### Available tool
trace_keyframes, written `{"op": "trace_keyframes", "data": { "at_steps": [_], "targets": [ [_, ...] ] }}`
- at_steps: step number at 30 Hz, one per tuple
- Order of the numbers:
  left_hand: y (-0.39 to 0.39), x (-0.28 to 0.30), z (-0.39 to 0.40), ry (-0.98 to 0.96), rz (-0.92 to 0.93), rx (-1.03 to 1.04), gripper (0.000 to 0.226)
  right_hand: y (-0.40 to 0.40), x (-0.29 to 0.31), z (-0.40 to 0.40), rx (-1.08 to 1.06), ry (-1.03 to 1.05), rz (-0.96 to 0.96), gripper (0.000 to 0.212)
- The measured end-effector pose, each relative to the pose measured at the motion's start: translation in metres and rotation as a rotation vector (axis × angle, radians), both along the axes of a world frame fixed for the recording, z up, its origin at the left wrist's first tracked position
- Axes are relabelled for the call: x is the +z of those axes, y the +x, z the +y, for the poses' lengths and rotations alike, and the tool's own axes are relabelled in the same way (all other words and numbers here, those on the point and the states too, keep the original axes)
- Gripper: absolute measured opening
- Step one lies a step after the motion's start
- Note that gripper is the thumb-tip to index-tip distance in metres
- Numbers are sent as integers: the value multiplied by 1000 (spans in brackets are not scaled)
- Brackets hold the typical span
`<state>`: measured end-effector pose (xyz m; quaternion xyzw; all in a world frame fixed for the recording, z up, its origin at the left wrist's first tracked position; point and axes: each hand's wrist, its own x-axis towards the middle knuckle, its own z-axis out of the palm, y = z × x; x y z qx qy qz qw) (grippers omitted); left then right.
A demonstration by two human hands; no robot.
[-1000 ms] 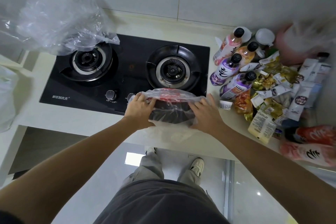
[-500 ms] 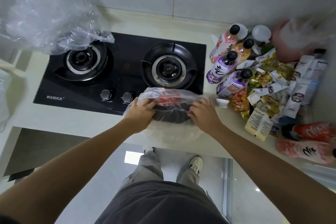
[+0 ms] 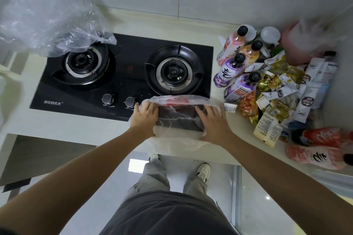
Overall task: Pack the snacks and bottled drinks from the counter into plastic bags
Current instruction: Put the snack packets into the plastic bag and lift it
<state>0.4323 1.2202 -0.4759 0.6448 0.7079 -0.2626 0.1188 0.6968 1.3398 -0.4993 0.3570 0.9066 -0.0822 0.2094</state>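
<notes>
Both hands are working one clear plastic bag (image 3: pixel 177 114) lying across the front right corner of the gas hob (image 3: pixel 122 76) and the counter edge (image 3: pixel 76 126). The left hand (image 3: pixel 146 115) is gripping the bag's left side, fingers curled over the film. The right hand (image 3: pixel 214 122) is lying on the bag's right side with fingers spread; whether they are pinching the film or only pressing it, I cannot tell. Something red is showing inside the bag at its far edge; its identity is not readable.

Count, upright drinks right of the hob: four black-capped bottles in a row, namely one pink bottle (image 3: pixel 232 46), one orange bottle (image 3: pixel 249 53) and two purple bottles (image 3: pixel 229 71) (image 3: pixel 240 87). Two white-lidded containers (image 3: pixel 270 35) are standing behind them, the nearer-left one mostly hidden.

Count, lying drinks at the right counter edge: two, one red bottle (image 3: pixel 322 136) and one pink bottle beside it (image 3: pixel 317 156), both blurred.

A loose heap of snack packets (image 3: pixel 282 89), white and gold wrappers, is sitting between the upright bottles and the lying ones; too overlapped for a count. One small white packet (image 3: pixel 230 107) is lying just beside the right hand's fingertips.

One large crumpled clear bag (image 3: pixel 47 17) is resting over the hob's left burner. One pinkish bag (image 3: pixel 305 44) is sitting in the far right corner, blurred. The hob is showing two burners and two knobs (image 3: pixel 108 99).
</notes>
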Motion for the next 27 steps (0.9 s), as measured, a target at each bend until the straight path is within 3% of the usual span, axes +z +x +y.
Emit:
{"op": "trace_keyframes", "data": {
  "at_steps": [5, 9, 12, 15, 18, 22, 25, 27],
  "targets": [
    [3, -5, 0, 47, 40, -33, 122, 8, 1, 0, 1, -55, -21, 140],
    [0, -5, -4, 92, 3, -80, 109, 11, 5, 0, 7, -45, 11, 130],
    [-4, -1, -8, 225, -92, -146, 66, 15, 13, -1, 35, 17, 144, 100],
    [-7, -4, -15, 347, -207, -250, 29, 20, 14, -5, 114, 155, 341, 53],
    [-8, -6, -16, 303, -246, -269, 43, 18, 11, -4, 147, 161, 398, 33],
    [-1, -4, -12, 135, -166, -109, 60, 13, 7, -1, 99, 25, 308, 46],
    [-1, -7, -11, 145, -123, -40, 61, 10, 5, -1, 47, -19, 215, 69],
    [-3, -8, -10, 143, -94, -6, 74, 9, 4, -2, 41, -35, 150, 89]
  ]
}}
